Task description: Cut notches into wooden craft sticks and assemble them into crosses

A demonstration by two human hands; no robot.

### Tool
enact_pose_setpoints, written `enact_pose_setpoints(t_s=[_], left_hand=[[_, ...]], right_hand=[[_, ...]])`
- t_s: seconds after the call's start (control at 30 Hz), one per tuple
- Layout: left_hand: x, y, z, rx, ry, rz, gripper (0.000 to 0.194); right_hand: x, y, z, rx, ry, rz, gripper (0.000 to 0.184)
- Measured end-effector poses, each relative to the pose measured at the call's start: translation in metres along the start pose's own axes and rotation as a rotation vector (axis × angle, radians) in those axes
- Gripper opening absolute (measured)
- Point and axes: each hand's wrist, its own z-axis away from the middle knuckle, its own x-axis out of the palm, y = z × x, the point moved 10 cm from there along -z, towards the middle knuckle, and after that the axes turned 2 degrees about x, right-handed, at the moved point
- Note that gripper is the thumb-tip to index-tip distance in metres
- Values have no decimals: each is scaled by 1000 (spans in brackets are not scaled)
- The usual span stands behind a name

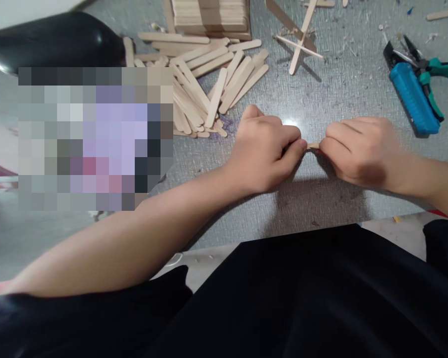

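Both of my hands grip one wooden craft stick [313, 146], and only a short stretch of it shows between them. My left hand [271, 146] is closed, thumb and forefinger pinching one end. Opposite it, my right hand [358, 149] is closed round the other end with the fingers curled under. The hands are a small gap apart, low over the grey table [216, 199]. Beyond my left hand lies a loose pile of craft sticks [209, 84]. A small crossed piece made of sticks [300, 44] stands past the gap between the hands.
Stacked sticks [211, 17] form a block at the back. To the right lie a blue utility knife [414, 97] and green-handled pliers [446, 69], touching or overlapping. A black rounded object [59, 42] is at the upper left, above a blurred-out patch. Wood scraps dot the table.
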Motion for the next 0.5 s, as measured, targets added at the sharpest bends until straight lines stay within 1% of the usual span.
enact_pose_setpoints(t_s=[0.07,0.2,0.37,0.4,0.5], left_hand=[[0,1,0,10,-8,-8,40],[-2,0,2,13,-13,-1,41],[-1,-2,3,14,-31,-12,40],[0,-2,2,18,-36,-24,40],[1,-1,2,30,-45,-48,42]], right_hand=[[3,0,-1,-1,-46,8,45],[1,-2,-4,-19,-50,16,45],[13,1,-7,38,-219,-16,46],[13,1,-7,35,-225,-13,45],[9,0,-8,12,-190,8,45]])
